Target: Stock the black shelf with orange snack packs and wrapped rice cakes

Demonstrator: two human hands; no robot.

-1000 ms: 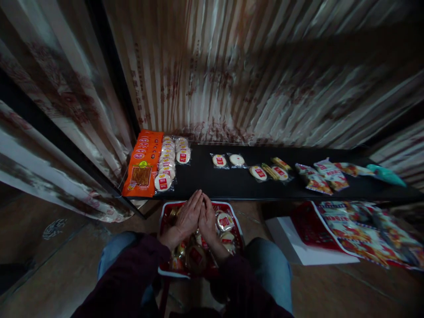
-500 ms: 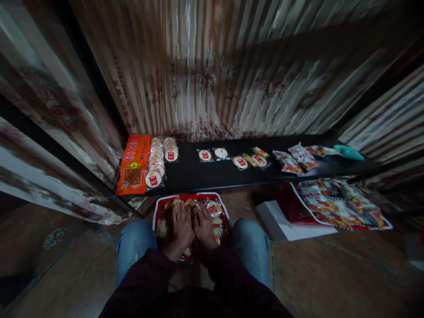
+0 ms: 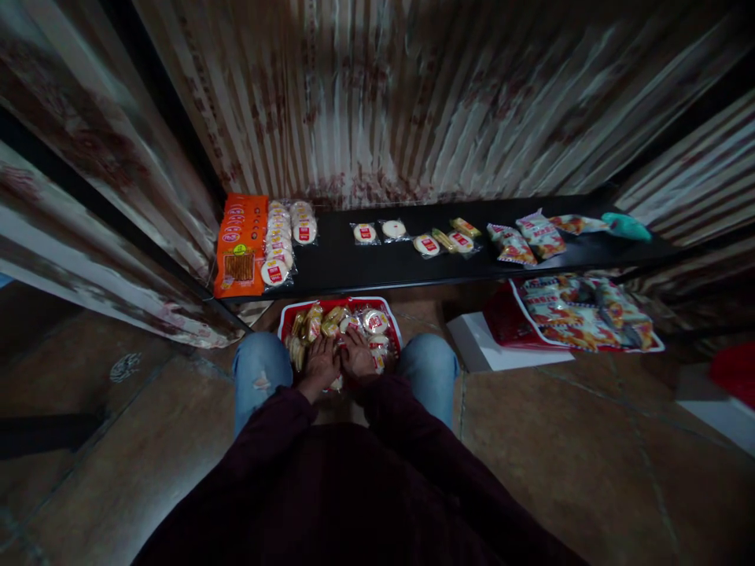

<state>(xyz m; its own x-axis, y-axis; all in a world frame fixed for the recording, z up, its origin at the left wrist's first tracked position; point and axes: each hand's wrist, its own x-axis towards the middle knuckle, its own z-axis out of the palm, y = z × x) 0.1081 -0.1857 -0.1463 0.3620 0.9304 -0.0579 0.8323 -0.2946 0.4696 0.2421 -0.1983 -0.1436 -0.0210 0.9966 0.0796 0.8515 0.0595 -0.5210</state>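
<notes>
Between my knees stands a red basket (image 3: 285,316) with a white rim, filled with wrapped snacks. Round white rice crackers (image 3: 376,321) in clear wrappers lie at its right side, and gold-wrapped snacks (image 3: 313,324) are at the back left. My left hand (image 3: 322,360) lies flat on the snacks, fingers stretched forward. Beside it my right hand (image 3: 357,354) rests the same way, fingers spread, over wrapped snacks near the middle. Neither hand grips anything that I can see. The snacks under the palms are hidden.
A low black shelf (image 3: 336,263) runs across ahead. Orange packets (image 3: 241,248) and rows of rice crackers (image 3: 277,244) are at its left, puffy snack bags (image 3: 539,234) and a teal packet (image 3: 626,226) at its right. Another red basket (image 3: 513,330) of bags sits right of my knees.
My hands have drawn back toward me over the snacks, uncovering the gold-wrapped ones at the back of the basket. The whole view has shifted, so shelf and basket sit higher.
</notes>
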